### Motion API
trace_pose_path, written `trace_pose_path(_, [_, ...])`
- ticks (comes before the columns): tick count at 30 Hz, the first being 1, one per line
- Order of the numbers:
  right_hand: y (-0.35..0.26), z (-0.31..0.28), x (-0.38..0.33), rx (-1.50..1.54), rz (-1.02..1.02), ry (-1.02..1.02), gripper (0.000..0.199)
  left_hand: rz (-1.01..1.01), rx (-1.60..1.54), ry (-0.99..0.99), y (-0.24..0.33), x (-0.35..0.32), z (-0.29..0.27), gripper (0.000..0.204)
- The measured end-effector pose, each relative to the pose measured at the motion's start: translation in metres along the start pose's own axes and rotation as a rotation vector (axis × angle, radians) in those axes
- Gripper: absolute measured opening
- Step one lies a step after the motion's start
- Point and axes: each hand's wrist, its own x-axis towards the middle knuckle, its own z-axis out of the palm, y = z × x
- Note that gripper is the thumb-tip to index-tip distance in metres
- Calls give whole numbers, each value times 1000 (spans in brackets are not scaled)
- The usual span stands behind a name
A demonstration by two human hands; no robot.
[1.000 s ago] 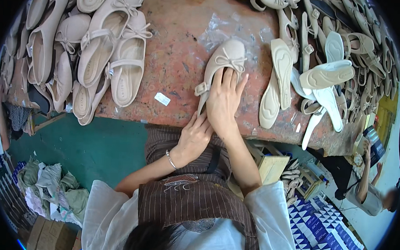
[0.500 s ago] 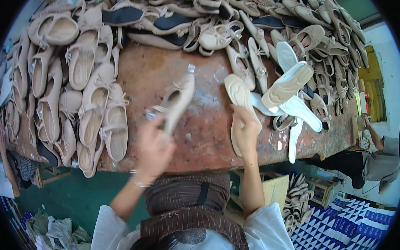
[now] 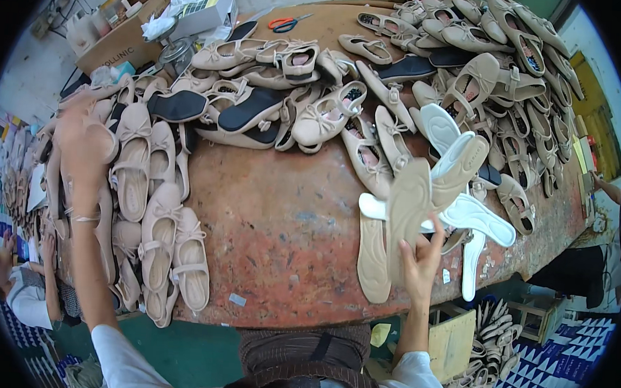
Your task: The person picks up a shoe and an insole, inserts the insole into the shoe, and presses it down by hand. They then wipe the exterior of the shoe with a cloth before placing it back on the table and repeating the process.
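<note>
My left hand (image 3: 81,143), smeared by motion, is stretched over the pile of beige shoes at the left. Its fingers are too blurred to read, and I cannot tell whether it touches a shoe there. In my right hand (image 3: 421,261), thumb and fingers pinch a beige insole (image 3: 408,206), tilted up off the table. Another beige insole (image 3: 373,264) lies flat just left of that hand. Beyond it, a further beige insole (image 3: 460,172) rests over white insoles (image 3: 488,224) beside the right-hand shoes.
Beige shoes, many with bows, heap along the far side (image 3: 328,121) and right (image 3: 506,85) of the worn reddish table (image 3: 274,213). Orange-handled scissors (image 3: 285,25), a cardboard box (image 3: 122,40) and a glass jar (image 3: 179,52) stand or lie behind. Other people work at both sides.
My left hand has swung from the middle to the far-left pile, and the beige shoe is gone from mid-table. My right hand has raised an insole. The view has shifted, showing more behind.
</note>
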Motion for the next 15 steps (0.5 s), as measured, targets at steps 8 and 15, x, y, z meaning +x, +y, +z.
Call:
trace_pose_path(8, [-20, -20, -19, 745, 49, -225, 55, -80, -643, -496, 251, 68, 225, 46])
trace_pose_path(15, [-3, -21, -34, 521, 303, -2, 17, -306, -1085, -312, 233, -22, 135, 28])
